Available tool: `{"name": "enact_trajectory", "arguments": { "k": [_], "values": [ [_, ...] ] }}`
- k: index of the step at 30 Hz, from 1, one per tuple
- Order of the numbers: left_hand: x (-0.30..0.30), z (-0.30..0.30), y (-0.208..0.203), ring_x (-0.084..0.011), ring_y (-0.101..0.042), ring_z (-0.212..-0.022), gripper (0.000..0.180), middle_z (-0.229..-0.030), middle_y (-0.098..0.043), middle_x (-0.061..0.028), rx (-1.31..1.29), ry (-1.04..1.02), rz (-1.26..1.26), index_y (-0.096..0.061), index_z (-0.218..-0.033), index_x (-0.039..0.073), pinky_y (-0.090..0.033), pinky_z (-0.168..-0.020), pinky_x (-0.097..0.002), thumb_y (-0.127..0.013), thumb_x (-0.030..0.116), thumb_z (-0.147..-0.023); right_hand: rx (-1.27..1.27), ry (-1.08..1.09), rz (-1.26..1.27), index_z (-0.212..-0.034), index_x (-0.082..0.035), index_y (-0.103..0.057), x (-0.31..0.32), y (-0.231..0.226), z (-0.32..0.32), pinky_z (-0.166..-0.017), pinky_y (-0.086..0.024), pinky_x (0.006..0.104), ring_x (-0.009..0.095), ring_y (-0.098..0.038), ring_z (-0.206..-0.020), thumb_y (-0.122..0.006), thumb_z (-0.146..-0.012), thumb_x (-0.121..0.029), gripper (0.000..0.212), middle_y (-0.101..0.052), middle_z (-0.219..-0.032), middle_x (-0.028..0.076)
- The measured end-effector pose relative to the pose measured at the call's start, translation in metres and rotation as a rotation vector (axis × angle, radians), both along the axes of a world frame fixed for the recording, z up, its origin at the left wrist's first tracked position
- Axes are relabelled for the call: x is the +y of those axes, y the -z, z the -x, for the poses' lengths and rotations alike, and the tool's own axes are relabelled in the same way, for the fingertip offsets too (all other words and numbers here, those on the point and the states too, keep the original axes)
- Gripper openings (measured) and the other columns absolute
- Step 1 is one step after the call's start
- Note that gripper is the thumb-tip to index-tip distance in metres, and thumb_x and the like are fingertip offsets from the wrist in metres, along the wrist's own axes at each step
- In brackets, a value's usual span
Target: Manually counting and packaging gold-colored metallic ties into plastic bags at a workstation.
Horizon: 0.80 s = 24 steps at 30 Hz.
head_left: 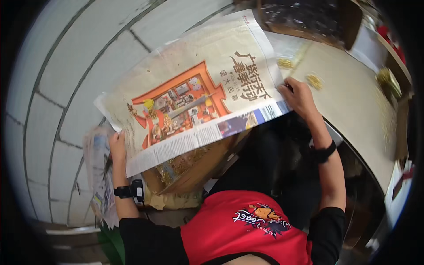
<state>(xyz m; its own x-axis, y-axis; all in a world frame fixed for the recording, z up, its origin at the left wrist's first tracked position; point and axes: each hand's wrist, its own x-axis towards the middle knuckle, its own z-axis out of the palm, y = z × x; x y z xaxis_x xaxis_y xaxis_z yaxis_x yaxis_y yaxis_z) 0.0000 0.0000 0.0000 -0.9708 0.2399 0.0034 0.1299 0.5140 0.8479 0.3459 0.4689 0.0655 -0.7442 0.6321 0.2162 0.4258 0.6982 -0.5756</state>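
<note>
A large newspaper sheet point(176, 57) is spread wide between my two hands, tilted in front of me, with an orange illustration on its cream page. At its lower left edge my left hand point(117, 145) is closed on the paper. My right hand point(300, 98) pinches the right edge with thumb and fingers. Below the sheet, partly covered by it, stands a cardboard box point(212, 165) with small gold-coloured pieces point(176, 170) inside.
At right is a pale tabletop point(340, 75) with small bundles of gold pieces point(314, 81). A box of dark, shiny packets point(304, 15) stands at the far side. Crumpled newspaper in clear plastic point(99, 163) lies beside my left forearm. Large pale floor tiles point(79, 79) spread at left.
</note>
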Motion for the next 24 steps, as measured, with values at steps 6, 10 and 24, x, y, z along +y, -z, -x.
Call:
{"name": "enact_trajectory", "arguments": {
  "k": [6,10,24],
  "values": [
    [-0.02,-0.057,0.077,-0.0277,-0.063,-0.081,0.031,-0.089,-0.066,-0.0194,0.406,0.063,0.045,-0.058,-0.11,-0.004,-0.046,-0.075,-0.0336,-0.055,0.013,-0.085,0.096,0.107,-0.331,-0.084,-0.003,-0.063,-0.045,0.064,-0.063,-0.061,-0.045,0.0415,0.036,-0.06,-0.068,-0.062,-0.081,-0.026,0.023,-0.062,-0.073,0.019],
    [-0.004,-0.083,0.029,-0.0374,-0.061,-0.087,0.045,-0.094,-0.063,-0.0231,0.812,-0.016,0.228,-0.044,-0.129,0.001,-0.046,-0.076,-0.0404,-0.052,0.01,-0.085,-0.007,0.216,-0.221,-0.085,-0.004,-0.063,-0.055,0.037,-0.056,-0.064,-0.045,0.0421,0.036,-0.06,-0.069,-0.061,-0.081,-0.027,0.023,-0.062,-0.072,0.019],
    [0.049,-0.07,-0.107,-0.038,-0.061,-0.074,0.027,-0.08,-0.06,-0.0197,0.585,0.639,1.064,-0.056,-0.107,0.002,-0.048,-0.065,-0.0474,-0.048,0.005,-0.081,-0.23,-0.045,-0.344,-0.068,-0.003,-0.061,0.024,-0.008,-0.024,-0.058,-0.05,0.0425,0.036,-0.062,-0.065,-0.064,-0.071,-0.017,0.014,-0.062,-0.066,0.017]
  ]
}}
